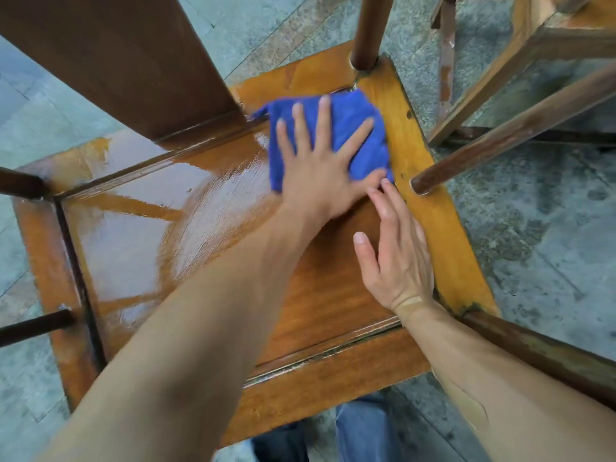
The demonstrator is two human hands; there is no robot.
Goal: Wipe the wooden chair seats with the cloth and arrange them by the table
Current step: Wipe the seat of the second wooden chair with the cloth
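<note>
I look straight down on a wooden chair seat (316,311) with a dark backrest (126,61) at the upper left. A blue cloth (353,128) lies on the seat's far right corner. My left hand (316,175) presses flat on the cloth with its fingers spread and the thumb against the cloth's near edge. My right hand (396,258) rests flat on the seat's right side, its fingertips close to the left thumb and the cloth. The left half of the seat (140,221) shines wet.
Round arm posts rise from the seat at the far corner (370,31) and the right edge (513,128), and a rail (550,355) runs along the near right. A second wooden chair (546,45) stands at the top right on the grey stone floor (550,228).
</note>
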